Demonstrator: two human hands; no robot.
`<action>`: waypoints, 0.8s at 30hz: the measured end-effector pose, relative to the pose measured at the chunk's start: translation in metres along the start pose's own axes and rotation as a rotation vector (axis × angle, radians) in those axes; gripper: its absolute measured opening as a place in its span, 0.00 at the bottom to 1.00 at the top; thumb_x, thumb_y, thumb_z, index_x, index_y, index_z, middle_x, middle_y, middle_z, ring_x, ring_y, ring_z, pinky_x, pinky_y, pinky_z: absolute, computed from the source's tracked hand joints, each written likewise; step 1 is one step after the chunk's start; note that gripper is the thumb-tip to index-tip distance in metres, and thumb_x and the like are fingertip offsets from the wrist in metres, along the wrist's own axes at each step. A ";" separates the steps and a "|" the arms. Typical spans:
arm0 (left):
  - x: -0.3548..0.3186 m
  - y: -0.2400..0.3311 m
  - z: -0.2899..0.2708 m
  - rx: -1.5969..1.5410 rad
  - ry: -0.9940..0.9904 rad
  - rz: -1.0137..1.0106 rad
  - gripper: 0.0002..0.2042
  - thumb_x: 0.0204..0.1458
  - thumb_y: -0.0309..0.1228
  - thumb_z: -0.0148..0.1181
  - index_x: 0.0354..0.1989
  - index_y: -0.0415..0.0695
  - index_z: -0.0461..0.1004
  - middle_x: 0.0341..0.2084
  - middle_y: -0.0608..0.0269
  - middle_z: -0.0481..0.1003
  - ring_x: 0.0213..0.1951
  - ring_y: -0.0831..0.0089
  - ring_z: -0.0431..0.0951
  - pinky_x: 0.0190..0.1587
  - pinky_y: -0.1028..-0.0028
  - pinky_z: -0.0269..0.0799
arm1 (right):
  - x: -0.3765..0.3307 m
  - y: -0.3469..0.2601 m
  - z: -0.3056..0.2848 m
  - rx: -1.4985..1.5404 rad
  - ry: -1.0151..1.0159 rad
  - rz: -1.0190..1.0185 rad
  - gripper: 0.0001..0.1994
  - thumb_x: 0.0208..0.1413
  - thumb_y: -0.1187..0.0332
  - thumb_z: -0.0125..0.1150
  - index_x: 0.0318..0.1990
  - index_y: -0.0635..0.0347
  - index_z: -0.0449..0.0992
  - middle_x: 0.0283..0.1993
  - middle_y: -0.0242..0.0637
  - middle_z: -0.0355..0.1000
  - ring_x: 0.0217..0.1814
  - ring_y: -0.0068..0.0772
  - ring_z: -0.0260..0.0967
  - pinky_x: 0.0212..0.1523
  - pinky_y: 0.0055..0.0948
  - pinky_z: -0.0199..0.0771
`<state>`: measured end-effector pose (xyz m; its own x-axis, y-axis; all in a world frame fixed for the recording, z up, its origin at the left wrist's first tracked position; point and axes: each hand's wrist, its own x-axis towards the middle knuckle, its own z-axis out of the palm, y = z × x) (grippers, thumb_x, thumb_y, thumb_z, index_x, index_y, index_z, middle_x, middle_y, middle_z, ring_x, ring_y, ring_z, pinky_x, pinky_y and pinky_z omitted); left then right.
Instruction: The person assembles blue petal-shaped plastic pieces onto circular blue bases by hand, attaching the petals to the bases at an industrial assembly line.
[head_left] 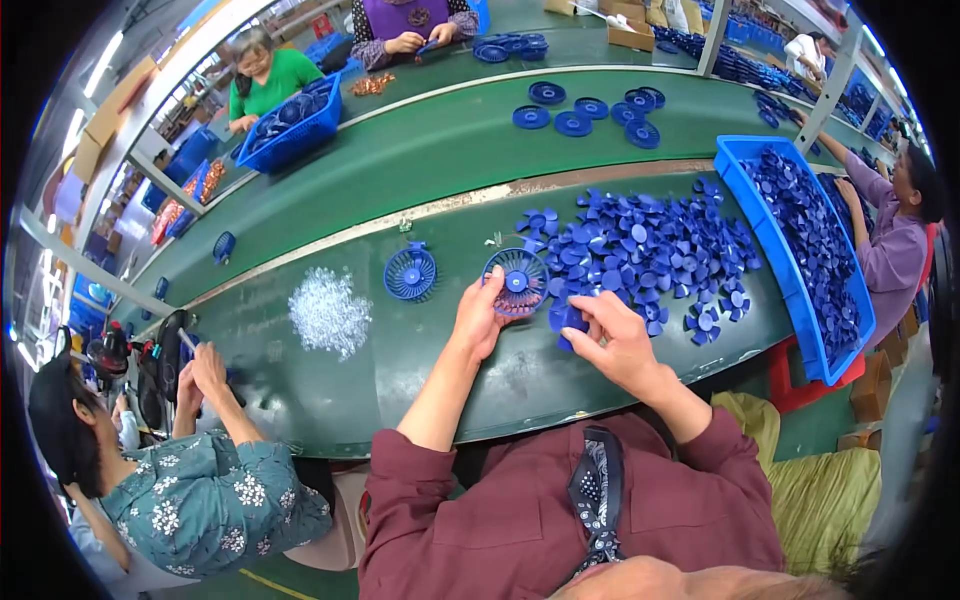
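My left hand (478, 318) grips a round blue fan housing (519, 281) by its lower left edge, its slatted grille turned up. Just right of it, my right hand (615, 340) pinches a dark blue fan blade (566, 320) between thumb and fingers, apart from the housing. Beyond both hands spreads a big loose pile of blue fan blades (640, 250). Another blue fan housing (410, 273) lies on the green table to the left. Left of that is a heap of small clear plastic pieces (328, 312).
A blue tray (840, 350) full of fan blades stands at the right. Past the table runs a green conveyor belt (420, 165) carrying several round blue fan parts (574, 123). People work at the left, right and far side. A blue basket (290, 135) sits across the belt.
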<state>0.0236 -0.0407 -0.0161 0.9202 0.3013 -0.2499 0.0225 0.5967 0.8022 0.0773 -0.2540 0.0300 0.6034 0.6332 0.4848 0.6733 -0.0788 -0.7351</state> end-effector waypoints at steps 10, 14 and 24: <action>-0.014 -0.010 0.016 0.016 -0.091 0.044 0.20 0.61 0.48 0.49 0.47 0.41 0.70 0.36 0.67 0.74 0.36 0.78 0.75 0.39 0.75 0.74 | 0.037 0.004 0.038 -0.504 -0.101 -0.144 0.19 0.45 0.68 0.68 0.45 0.59 0.72 0.33 0.38 0.64 0.30 0.42 0.69 0.25 0.37 0.71; -0.011 -0.021 0.010 0.210 -0.013 0.286 0.14 0.57 0.36 0.59 0.46 0.39 0.70 0.35 0.67 0.74 0.37 0.80 0.73 0.40 0.77 0.72 | 0.038 0.007 0.044 -0.438 -0.061 -0.164 0.17 0.45 0.70 0.68 0.44 0.59 0.73 0.34 0.39 0.66 0.34 0.41 0.70 0.28 0.36 0.72; -0.015 -0.016 0.016 0.286 -0.027 0.314 0.14 0.54 0.30 0.61 0.44 0.34 0.71 0.34 0.64 0.76 0.35 0.81 0.73 0.40 0.78 0.72 | 0.034 0.046 0.031 0.210 -0.194 0.482 0.22 0.45 0.56 0.72 0.37 0.68 0.74 0.27 0.36 0.72 0.28 0.22 0.66 0.31 0.27 0.69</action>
<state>0.0156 -0.0673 -0.0166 0.9095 0.4136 0.0415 -0.1563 0.2477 0.9561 0.1150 -0.2121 -0.0023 0.7185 0.6954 -0.0107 0.2292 -0.2514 -0.9404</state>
